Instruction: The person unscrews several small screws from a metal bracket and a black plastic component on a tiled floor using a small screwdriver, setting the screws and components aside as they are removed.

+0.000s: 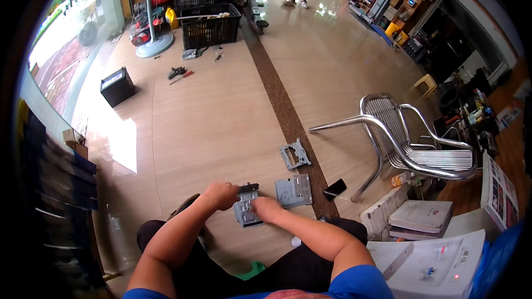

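Left of flat grey metal plate (293,191), apparently working parts of boxy grey metal mechanism (247,212) with left fingers (231,192) and right fingers (259,205) curled, opening and grip hidden; probably needs steady hold next.

Bright blue short sleeves (361,283) are worn with dark, near-black trousers (302,257).

Left hand (223,195) curled, knuckles uppermost, fingertips hidden from view; right hand (267,209) lower and just beside it, bent toward the left. Left forearm (191,224) and right forearm (310,232), both bare, converge from flexed, widely spread elbows.
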The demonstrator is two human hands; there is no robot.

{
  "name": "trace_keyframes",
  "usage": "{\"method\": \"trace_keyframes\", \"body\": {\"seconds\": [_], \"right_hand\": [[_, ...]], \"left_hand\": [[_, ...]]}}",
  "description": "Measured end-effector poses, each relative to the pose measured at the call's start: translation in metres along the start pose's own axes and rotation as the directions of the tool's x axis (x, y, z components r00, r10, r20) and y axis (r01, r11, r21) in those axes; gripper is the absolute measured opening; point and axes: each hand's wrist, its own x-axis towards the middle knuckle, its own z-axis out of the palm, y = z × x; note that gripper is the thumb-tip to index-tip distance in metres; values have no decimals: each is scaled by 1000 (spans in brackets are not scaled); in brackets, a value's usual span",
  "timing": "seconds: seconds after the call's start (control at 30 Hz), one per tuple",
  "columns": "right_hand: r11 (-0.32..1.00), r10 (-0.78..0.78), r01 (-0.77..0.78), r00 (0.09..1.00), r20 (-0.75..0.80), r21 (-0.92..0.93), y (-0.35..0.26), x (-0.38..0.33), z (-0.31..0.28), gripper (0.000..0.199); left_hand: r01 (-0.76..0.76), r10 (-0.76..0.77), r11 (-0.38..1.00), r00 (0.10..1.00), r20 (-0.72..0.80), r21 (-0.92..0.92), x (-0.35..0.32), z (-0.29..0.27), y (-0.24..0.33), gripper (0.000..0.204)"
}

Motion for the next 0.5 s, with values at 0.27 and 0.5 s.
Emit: {"method": "trace_keyframes", "body": {"seconds": [0.27,0.5], "right_hand": [[999,-44,44,999,-16,14,4,3,3,20],[997,-53,55,997,58,-45,2,10,7,24]], "left_hand": [[33,-33,999,999,40,-9,2,-5,3,32],[16,-15,999,1000,26,-33,4,-1,-6,35]]}}
